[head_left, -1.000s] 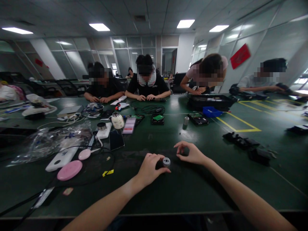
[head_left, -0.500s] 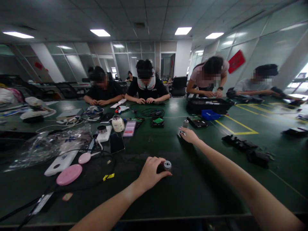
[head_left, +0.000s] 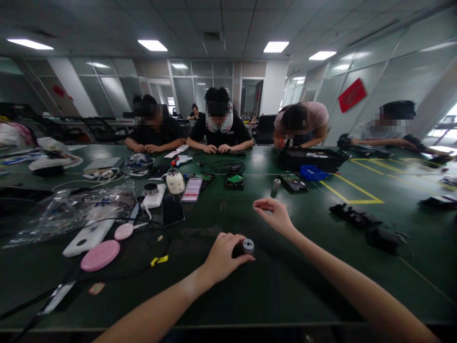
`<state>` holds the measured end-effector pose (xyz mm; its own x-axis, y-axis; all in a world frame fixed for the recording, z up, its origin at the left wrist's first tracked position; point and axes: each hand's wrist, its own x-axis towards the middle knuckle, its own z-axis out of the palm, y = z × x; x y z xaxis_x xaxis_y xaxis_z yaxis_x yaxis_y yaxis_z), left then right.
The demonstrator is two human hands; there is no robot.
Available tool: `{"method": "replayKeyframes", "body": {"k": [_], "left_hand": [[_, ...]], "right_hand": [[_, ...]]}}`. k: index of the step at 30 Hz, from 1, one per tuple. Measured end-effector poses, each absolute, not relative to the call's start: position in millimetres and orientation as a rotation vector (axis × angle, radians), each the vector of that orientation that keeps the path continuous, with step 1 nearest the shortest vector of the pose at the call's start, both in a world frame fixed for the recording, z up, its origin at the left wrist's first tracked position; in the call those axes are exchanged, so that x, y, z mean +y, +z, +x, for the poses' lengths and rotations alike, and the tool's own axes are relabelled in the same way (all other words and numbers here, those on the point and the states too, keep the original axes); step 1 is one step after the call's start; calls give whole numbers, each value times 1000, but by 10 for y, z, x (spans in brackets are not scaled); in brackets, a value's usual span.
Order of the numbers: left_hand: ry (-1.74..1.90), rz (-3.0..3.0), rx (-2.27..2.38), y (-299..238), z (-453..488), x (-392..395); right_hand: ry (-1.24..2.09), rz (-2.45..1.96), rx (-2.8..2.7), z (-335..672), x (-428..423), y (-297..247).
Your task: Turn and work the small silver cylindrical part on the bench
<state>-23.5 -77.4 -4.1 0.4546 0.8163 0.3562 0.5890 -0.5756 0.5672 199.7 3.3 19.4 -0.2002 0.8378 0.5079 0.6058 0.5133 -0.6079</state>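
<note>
My left hand [head_left: 224,255] rests on the green table [head_left: 271,281], its fingers curled round a small dark part with a round silver end [head_left: 247,246]. A little beyond it my right hand [head_left: 274,213] hovers over the table with thumb and fingertips pinched together; what they hold, if anything, is too small to see. A small grey cylinder [head_left: 275,186] stands upright further off, past my right hand.
To the left lie a pink disc [head_left: 100,255], a white device [head_left: 86,235], a phone [head_left: 173,209], plastic bags and black cables. Circuit boards [head_left: 234,180], a blue bin [head_left: 312,172] and black parts [head_left: 354,215] lie beyond. Several people sit working at the far side.
My right hand reached out from beside the left hand to the grey cylinder, then drew back partway, pinched. My left hand stayed on the dark part.
</note>
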Motion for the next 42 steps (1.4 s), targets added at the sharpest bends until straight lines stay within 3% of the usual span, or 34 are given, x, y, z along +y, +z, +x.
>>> {"method": "replayKeyframes", "body": {"k": [2,5,23,42], "left_hand": [[878,2355,1190,-56,-226,-771],[890,2357,1191,-74,-210,-765],[856,2381,1147,-17,-193,-779],[858,2397,1198,-70,-185,-766]], "right_hand": [[582,-894,-1825,1840,-322,246],[683,-765,-1876,1726,-694,280],[492,-748,-2093,1788,-784,221],[502,-806,-2146,1799,-788,267]]}}
